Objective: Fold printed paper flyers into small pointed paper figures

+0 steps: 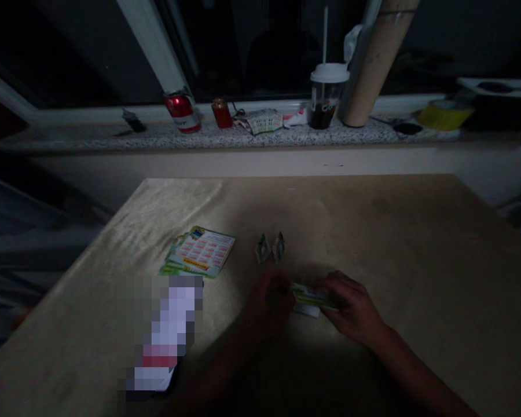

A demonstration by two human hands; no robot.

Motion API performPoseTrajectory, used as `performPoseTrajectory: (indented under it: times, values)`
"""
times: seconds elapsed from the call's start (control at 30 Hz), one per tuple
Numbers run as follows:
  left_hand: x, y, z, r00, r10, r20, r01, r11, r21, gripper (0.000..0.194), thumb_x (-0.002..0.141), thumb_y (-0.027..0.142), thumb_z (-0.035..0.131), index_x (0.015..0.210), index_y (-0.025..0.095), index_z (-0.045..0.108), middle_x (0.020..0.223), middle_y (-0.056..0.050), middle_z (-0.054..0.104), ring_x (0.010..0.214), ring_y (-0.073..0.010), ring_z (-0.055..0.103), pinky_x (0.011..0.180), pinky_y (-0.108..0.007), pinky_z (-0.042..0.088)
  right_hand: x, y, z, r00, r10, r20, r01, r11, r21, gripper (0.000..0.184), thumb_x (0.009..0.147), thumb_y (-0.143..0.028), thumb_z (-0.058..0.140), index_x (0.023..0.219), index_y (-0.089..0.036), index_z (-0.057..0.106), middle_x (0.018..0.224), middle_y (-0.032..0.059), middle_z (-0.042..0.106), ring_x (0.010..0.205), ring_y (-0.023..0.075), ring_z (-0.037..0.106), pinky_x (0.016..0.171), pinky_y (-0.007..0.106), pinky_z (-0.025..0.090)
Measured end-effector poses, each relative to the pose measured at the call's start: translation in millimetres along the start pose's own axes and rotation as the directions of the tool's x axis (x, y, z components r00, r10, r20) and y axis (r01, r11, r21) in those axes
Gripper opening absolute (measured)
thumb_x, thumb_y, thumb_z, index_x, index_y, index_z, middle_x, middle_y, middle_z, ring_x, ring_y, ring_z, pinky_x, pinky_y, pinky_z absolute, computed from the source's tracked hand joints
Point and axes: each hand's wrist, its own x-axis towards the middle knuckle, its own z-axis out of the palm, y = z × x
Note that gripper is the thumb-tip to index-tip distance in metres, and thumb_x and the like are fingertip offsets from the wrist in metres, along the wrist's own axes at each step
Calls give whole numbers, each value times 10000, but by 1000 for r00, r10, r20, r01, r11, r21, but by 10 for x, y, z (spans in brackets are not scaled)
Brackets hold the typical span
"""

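Note:
A green and white printed paper slip (315,296) is held between my two hands just above the table. Its right end is gripped between the closed fingers and thumb of my right hand (351,304). At the left end, my left hand (271,304) has its fingers curled onto the paper, though shadow hides part of them. A white edge of the paper shows below the green side. Two small folded paper pieces (263,249), pointed at the ends, stand side by side just beyond my left hand. To the left lies a fanned stack of printed slips (204,250).
A lit phone (169,336), blurred out, lies at the table's left front. Along the stone windowsill (143,138) stand a red can (182,113), a small red jar (222,113), crumpled paper (263,120), a lidded drink cup (325,95), a cardboard tube (375,66) and yellow tape (446,114).

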Motion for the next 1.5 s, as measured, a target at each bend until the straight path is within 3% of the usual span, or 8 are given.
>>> performPoseTrajectory:
  times: [0.1, 0.23, 0.43, 0.57, 0.7, 0.97, 1.1, 1.5]
  values:
    - [17, 25, 14, 1000, 26, 17, -25, 999, -44, 361, 843, 260, 616, 1194, 180, 611, 885, -38, 742, 794, -184, 710, 755, -294, 570, -8, 0, 7, 1000, -4, 15, 4, 1000, 30, 152, 846, -206, 637, 995, -233, 645, 821, 56, 719, 732, 224, 666, 645, 332, 527]
    - [32, 48, -8, 999, 28, 15, -28, 999, -22, 238, 822, 225, 605, 1025, 189, 723, 908, -43, 773, 820, -200, 729, 755, -300, 582, 9, -49, -29, 999, -2, 47, -3, 995, 100, 146, 822, -166, 635, 950, -234, 643, 828, 48, 718, 753, 213, 677, 671, 323, 545]
    - [2, 35, -56, 996, 33, -82, -35, 999, -29, 256, 851, 208, 565, 1036, 200, 742, 972, -49, 787, 855, -207, 745, 777, -306, 595, 15, -95, -51, 966, 228, 120, -257, 876, 409, 218, 944, -302, 574, 1113, -229, 691, 946, 75, 761, 836, 220, 733, 705, 318, 597]
    - [-26, 58, -49, 995, 40, -88, -42, 999, -18, 248, 873, 191, 558, 1018, 208, 759, 954, -40, 792, 830, -194, 747, 756, -288, 595, -9, -45, 44, 930, 354, 97, -362, 841, 402, 197, 930, -376, 648, 870, -199, 713, 750, 43, 742, 644, 187, 714, 585, 276, 590]
    - [-27, 84, -48, 996, 35, -87, -35, 999, 1, 270, 946, 252, 504, 1041, 194, 750, 930, -49, 782, 824, -191, 737, 746, -285, 589, -25, 7, 93, 927, 376, 3, -353, 866, 355, 183, 925, -357, 658, 858, -191, 696, 721, 39, 722, 606, 171, 688, 552, 260, 574]
    - [6, 121, 18, 995, 42, 90, -67, 955, 289, 237, 865, 311, 660, 1046, 192, 755, 939, -57, 794, 827, -205, 738, 793, -305, 569, -19, -53, 140, 963, 264, -55, -248, 948, 200, 68, 894, -219, 655, 867, -197, 713, 674, 6, 651, 573, 144, 617, 537, 248, 508]
    - [10, 114, 47, 992, 58, 114, -92, 942, 322, 204, 888, 322, 623, 938, 176, 757, 792, -38, 765, 679, -168, 689, 653, -255, 524, -6, -82, 155, 978, 197, -76, -186, 974, 134, 70, 904, -200, 649, 868, -182, 706, 660, 14, 639, 551, 142, 599, 513, 250, 488]
    - [2, 111, 50, 981, 113, 159, -166, 911, 376, 251, 904, 306, 570, 782, 159, 733, 703, -57, 709, 652, -182, 623, 676, -296, 440, 0, -163, 234, 985, -88, -151, 90, 996, 2, 129, 858, -96, 678, 922, -179, 753, 718, 56, 693, 610, 178, 621, 557, 313, 504]
